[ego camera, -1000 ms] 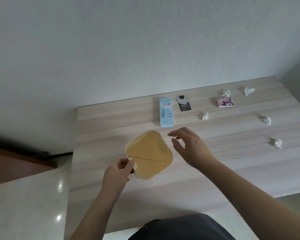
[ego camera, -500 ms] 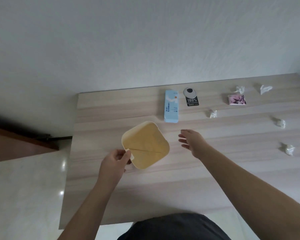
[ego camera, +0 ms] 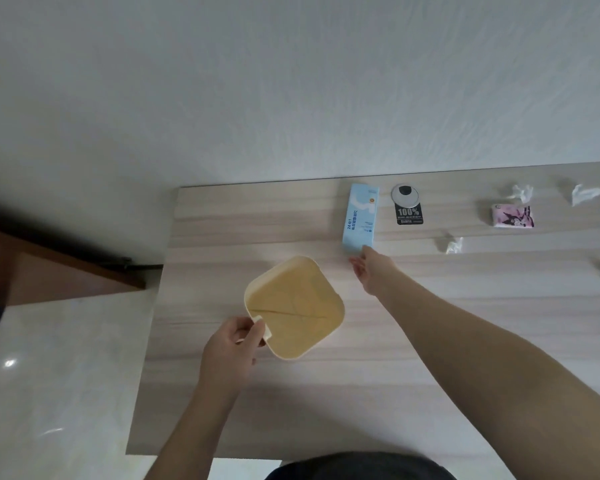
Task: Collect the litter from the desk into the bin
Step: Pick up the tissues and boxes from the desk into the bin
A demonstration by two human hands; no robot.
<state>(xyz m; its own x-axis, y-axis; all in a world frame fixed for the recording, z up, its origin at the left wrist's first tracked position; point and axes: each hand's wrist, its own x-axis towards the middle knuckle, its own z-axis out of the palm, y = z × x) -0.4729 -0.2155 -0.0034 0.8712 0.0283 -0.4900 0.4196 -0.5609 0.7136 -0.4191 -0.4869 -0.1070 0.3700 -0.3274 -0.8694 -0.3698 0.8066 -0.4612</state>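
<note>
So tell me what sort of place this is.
Probably a room in a home or a small office: a light wood-grain desk against a plain white wall, with a yellow bin, a light blue carton and crumpled tissues on it.

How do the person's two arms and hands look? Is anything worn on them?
Both forearms are bare: no sleeve shows in the head view. The left hand and the right hand carry no glove, and I see no watch, ring or bracelet. Dark clothing shows at the bottom edge.
</note>
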